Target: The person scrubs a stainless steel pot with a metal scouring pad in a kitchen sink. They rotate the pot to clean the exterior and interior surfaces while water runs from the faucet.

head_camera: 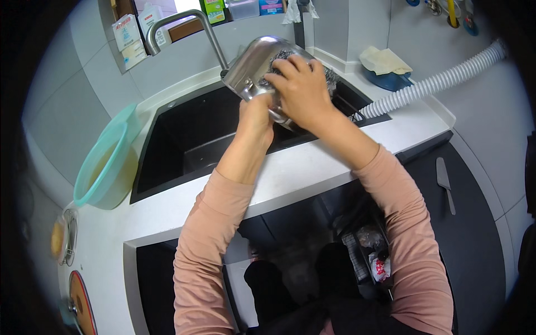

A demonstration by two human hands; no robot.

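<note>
A shiny stainless steel pot [248, 63] is held tilted above the right part of the black sink [180, 121]. My left hand [256, 117] grips it low, near the riveted handle bracket; the handle itself is mostly hidden by the hand. Pressed against the pot's side, my right hand [303, 90] has its fingers bent over a steel wool scrubber [281, 56]. Part of the pot is covered by that hand. Just behind and left of the pot curves a metal faucet [205, 25], its spout turned left.
A turquoise plastic basin [111, 192] with cloudy liquid stands left of the sink. To the right, a white corrugated hose [435, 75] runs into the sink, passing a blue dish [385, 80] with a cloth [385, 60]. A spatula-like tool [444, 180] lies on a dark surface.
</note>
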